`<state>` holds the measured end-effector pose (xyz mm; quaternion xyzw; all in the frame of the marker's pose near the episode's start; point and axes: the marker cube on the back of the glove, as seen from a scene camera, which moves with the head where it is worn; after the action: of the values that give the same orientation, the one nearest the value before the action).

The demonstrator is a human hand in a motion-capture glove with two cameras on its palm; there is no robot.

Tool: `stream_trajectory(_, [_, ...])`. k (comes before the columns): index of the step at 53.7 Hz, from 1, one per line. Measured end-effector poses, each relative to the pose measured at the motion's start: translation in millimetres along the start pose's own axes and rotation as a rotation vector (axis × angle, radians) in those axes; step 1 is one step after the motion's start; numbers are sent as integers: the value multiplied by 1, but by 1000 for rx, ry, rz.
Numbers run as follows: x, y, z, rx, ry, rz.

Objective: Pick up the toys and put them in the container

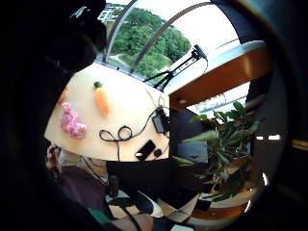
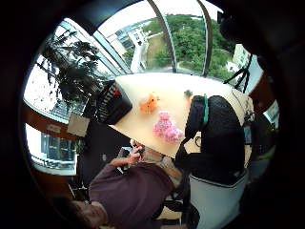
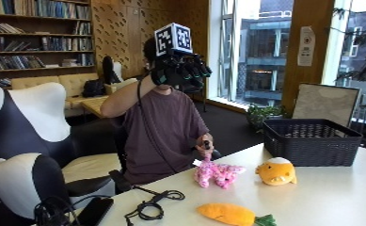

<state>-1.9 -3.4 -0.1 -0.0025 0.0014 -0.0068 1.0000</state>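
Three soft toys lie on the pale bench (image 3: 333, 197): a pink plush animal (image 3: 217, 173), a round orange plush creature (image 3: 276, 172) beside it, and an orange plush carrot with green top (image 3: 231, 214) nearer the front edge. The black woven basket (image 3: 311, 141) stands behind them. The gloved right hand (image 3: 181, 71) is raised at head height, fingers relaxed, grasping nothing.

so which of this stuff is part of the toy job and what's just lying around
Part of the job:
pink plush
orange plush
carrot
basket
gloved hand, raised, holding nothing

Just lying about:
cable
phone
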Motion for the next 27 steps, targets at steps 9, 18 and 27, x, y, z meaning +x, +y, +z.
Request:
stream_trajectory(9, [-12,-3,-6,-9,25,-11])
stream_trajectory(18, [-22,-11,-11,-11,32,-15])
stream_trajectory(27, [-31,-19,-12,-27,47,-26])
